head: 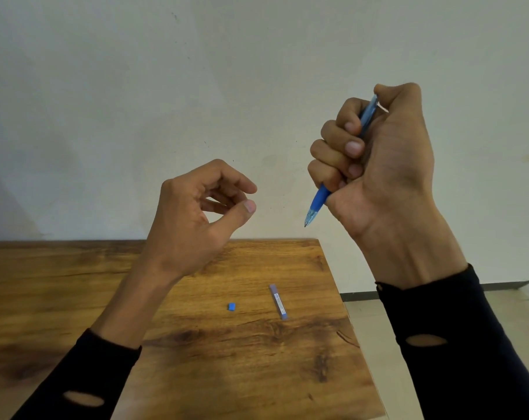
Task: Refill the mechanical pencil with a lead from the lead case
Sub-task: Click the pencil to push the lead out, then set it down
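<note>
pencil point(319, 200) – middle hidden in right hand point(387, 165) | lead between left fingertips point(251, 206) – too thin to tell

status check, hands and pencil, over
Right hand fisted on mechanical pencil, tip down. Left hand raised, fingers apart. Lead case, blue cap on table. Nothing blocking.

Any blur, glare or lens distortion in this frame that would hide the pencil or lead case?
Head view: lighting soft and even, no glare; mechanical pencil in the right hand sharp; lead case and small blue cap on the table small but clear; wide-angle bending at the edges; any lead in the left hand too thin to tell.
</note>
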Motion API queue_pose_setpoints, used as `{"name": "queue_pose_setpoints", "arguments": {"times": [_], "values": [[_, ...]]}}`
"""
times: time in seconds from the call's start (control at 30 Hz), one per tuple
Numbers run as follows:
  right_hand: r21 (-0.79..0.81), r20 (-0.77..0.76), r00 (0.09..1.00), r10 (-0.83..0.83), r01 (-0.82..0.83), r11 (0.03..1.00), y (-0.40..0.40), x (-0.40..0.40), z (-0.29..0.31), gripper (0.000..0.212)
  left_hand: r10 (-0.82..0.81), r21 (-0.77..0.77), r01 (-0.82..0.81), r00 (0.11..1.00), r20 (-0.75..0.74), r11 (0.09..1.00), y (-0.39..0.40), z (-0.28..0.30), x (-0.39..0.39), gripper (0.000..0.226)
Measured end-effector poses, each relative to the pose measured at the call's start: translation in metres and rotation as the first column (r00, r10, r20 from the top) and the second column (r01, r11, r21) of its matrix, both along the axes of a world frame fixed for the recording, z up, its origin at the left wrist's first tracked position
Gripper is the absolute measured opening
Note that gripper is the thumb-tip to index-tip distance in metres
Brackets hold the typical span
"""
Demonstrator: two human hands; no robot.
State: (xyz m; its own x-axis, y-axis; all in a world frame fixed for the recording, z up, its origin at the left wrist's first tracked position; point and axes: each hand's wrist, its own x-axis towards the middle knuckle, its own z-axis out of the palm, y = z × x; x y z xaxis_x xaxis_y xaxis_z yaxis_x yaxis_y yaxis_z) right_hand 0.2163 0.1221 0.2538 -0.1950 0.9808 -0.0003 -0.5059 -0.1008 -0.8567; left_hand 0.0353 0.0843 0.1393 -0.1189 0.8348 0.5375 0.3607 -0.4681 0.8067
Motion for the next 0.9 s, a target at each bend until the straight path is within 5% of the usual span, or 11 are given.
{"name": "queue_pose_setpoints", "arguments": {"times": [0.9], "values": [[0.005, 0.013, 1.000, -0.005, 0.005, 1.000, -0.0018, -0.0023, -0.0023, 0.052, 0.012, 0.001, -0.012, 0.999, -0.033, 1.000, -0.0007, 0.0003, 0.0003, 0.014]]}}
